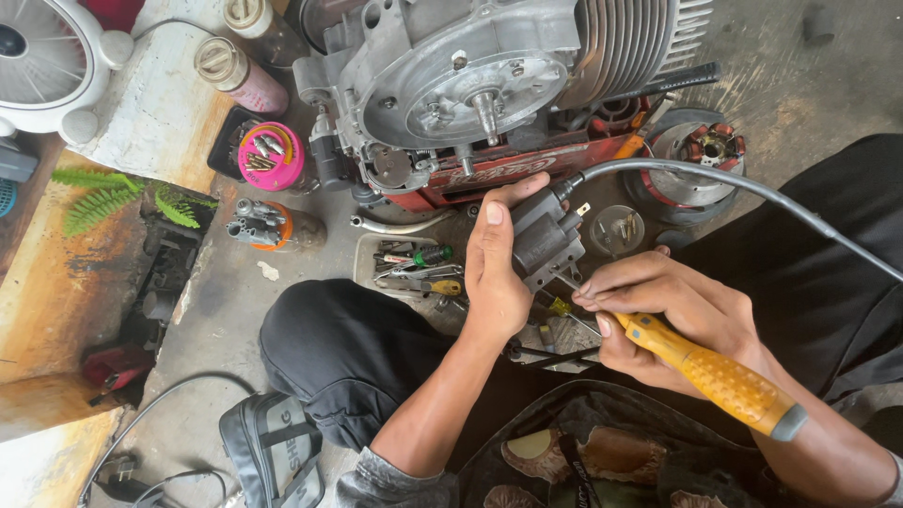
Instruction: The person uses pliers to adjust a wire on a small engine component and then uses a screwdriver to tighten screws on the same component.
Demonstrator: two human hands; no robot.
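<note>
My left hand (494, 263) grips a dark grey ignition coil (544, 240) from the left, thumb on top. A thick grey cable (715, 179) runs from the coil off to the right. My right hand (673, 315) holds a yellow-handled screwdriver (720, 376), its thin shaft reaching the coil's lower edge. Just beyond both hands a grey engine block (470, 80) with a round cover and a bare shaft rests on a red crate (527, 174).
A tray of small tools (419, 268) lies under my left hand. A pink lid with screws (271, 156), bottles (240, 75), a stator (710, 146) and a small clear cup (616, 229) stand around the engine. A grey bag (273, 452) lies near my knee.
</note>
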